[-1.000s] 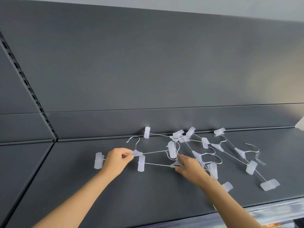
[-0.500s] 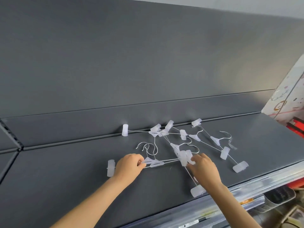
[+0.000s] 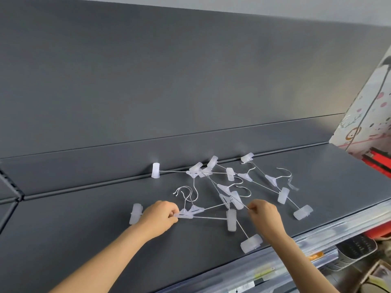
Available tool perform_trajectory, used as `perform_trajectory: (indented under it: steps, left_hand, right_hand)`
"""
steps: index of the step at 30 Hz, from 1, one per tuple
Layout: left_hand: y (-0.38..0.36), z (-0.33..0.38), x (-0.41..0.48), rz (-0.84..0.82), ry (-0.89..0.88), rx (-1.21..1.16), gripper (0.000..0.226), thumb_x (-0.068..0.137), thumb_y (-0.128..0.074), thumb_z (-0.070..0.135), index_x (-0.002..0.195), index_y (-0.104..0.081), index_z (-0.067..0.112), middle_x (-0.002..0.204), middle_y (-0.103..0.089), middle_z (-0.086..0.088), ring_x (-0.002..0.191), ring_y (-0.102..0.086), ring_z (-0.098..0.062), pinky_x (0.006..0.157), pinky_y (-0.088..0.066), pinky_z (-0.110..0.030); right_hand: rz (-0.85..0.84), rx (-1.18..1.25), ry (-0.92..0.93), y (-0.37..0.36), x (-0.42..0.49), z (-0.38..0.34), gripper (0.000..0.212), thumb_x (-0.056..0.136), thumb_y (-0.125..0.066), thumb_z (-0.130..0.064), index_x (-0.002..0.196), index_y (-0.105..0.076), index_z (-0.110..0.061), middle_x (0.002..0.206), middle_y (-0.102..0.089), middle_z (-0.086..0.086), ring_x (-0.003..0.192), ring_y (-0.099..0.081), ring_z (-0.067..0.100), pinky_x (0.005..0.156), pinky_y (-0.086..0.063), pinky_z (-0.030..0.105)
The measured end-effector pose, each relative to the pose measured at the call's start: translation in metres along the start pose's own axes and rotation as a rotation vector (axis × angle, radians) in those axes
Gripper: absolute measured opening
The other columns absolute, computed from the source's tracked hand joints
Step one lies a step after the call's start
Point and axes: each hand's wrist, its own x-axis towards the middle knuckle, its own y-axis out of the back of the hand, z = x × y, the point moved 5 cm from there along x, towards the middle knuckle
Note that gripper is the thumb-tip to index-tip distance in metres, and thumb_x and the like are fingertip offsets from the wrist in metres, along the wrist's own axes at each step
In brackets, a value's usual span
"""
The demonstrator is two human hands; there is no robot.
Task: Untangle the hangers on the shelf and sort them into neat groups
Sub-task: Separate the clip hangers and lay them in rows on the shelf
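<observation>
Several small wire hangers with translucent white clips lie tangled (image 3: 224,182) on a dark grey shelf (image 3: 84,218). My left hand (image 3: 157,215) grips the plastic centre pieces of two stacked hangers (image 3: 190,211), whose hooks curl up behind it. One of their clips (image 3: 135,213) pokes out left of the hand. My right hand (image 3: 263,214) pinches the thin wire bar of another hanger (image 3: 239,199) that runs diagonally through the pile to a clip (image 3: 250,243) near the shelf's front edge. More hangers (image 3: 275,182) spread out to the right.
The shelf's back panel (image 3: 190,81) rises directly behind the pile. A patterned white box (image 3: 364,123) with red parts stands at the shelf's right end. The front rail with price labels (image 3: 264,273) runs below my arms, with a dark basket (image 3: 357,250) on the level beneath.
My left hand has kept its hold on the two hangers. The right hand has let go of their clip end and taken the diagonal hanger's wire; the view panned right.
</observation>
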Motion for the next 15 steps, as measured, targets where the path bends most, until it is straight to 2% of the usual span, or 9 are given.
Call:
perform_trajectory:
  steps: [4, 7, 11, 15]
  left_hand:
    - [0.007, -0.006, -0.002, 0.016, -0.031, 0.004, 0.033, 0.085, -0.054, 0.016, 0.059, -0.042, 0.032, 0.059, -0.049, 0.008, 0.055, -0.04, -0.008, 0.056, -0.033, -0.024]
    - [0.009, 0.0, -0.002, 0.028, -0.069, 0.022, 0.03, 0.086, -0.054, 0.017, 0.061, -0.044, 0.03, 0.058, -0.048, 0.008, 0.054, -0.04, -0.008, 0.056, -0.033, -0.023]
    - [0.016, -0.001, -0.003, 0.056, -0.087, 0.05, 0.016, 0.088, -0.053, 0.018, 0.074, -0.05, 0.027, 0.066, -0.048, 0.015, 0.066, -0.045, -0.008, 0.056, -0.032, -0.019]
    - [0.019, -0.016, -0.005, 0.063, -0.046, 0.012, 0.017, 0.087, -0.054, 0.016, 0.074, -0.052, 0.027, 0.065, -0.05, 0.013, 0.063, -0.046, -0.008, 0.061, -0.038, -0.023]
  right_hand:
    - [0.007, 0.054, 0.094, 0.005, 0.003, -0.006, 0.012, 0.084, -0.054, -0.006, 0.083, -0.066, -0.005, 0.078, -0.062, 0.003, 0.072, -0.054, 0.021, 0.06, -0.036, 0.026]
    - [-0.03, 0.07, 0.134, 0.005, 0.004, -0.011, 0.011, 0.084, -0.057, -0.009, 0.083, -0.067, -0.006, 0.07, -0.057, -0.004, 0.068, -0.053, 0.018, 0.061, -0.039, 0.025]
    - [0.007, -0.032, 0.175, 0.018, 0.006, -0.007, 0.013, 0.083, -0.055, -0.008, 0.08, -0.067, -0.008, 0.072, -0.059, -0.002, 0.074, -0.058, 0.023, 0.063, -0.042, 0.028]
    - [0.065, -0.086, 0.154, 0.032, 0.008, 0.003, 0.013, 0.084, -0.053, -0.008, 0.082, -0.067, -0.009, 0.083, -0.065, 0.004, 0.083, -0.06, 0.027, 0.066, -0.043, 0.03]
